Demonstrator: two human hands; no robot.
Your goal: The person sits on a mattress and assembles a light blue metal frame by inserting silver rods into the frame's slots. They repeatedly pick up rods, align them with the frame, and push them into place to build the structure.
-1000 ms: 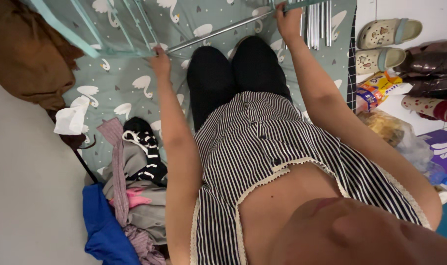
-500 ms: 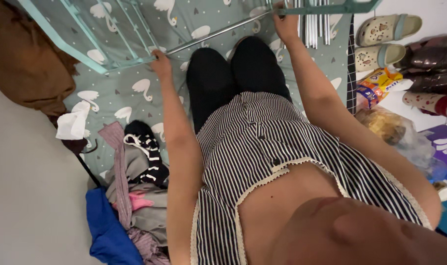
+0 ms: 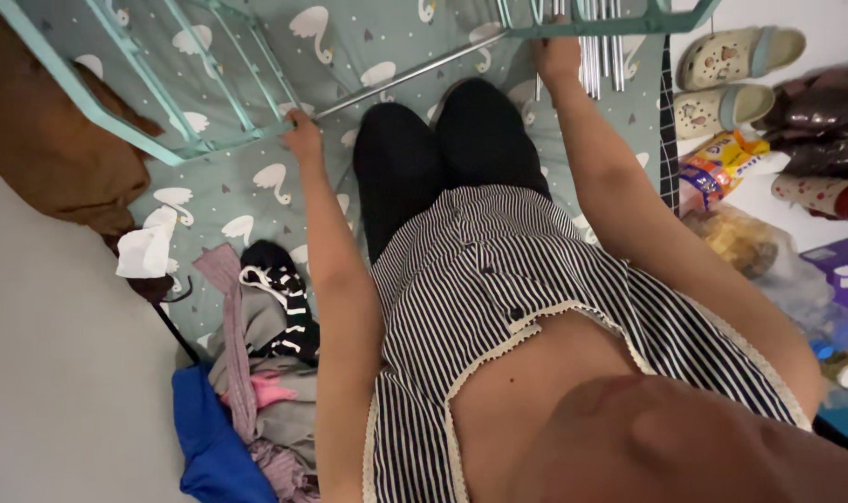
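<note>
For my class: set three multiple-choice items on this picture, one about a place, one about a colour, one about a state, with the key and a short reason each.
1. Where does the pile of clothes lie?
A. on the person's left side, on the swan-print sheet
B. on the person's right side, by the sandals
C. on top of the rack

2. What colour is the rack frame?
A. red
B. mint green
C. black

3. What is the left hand doing?
A. resting flat on the lap
B. gripping the rack frame where a silver rod meets it
C. holding a sandal

Key: 1 A, the heap sits beside the left arm, while the pale sandals lie on the other side. 2 B, its bars are pale green. 3 B, the fingers close on the frame; the right hand also holds a green bar.
</note>
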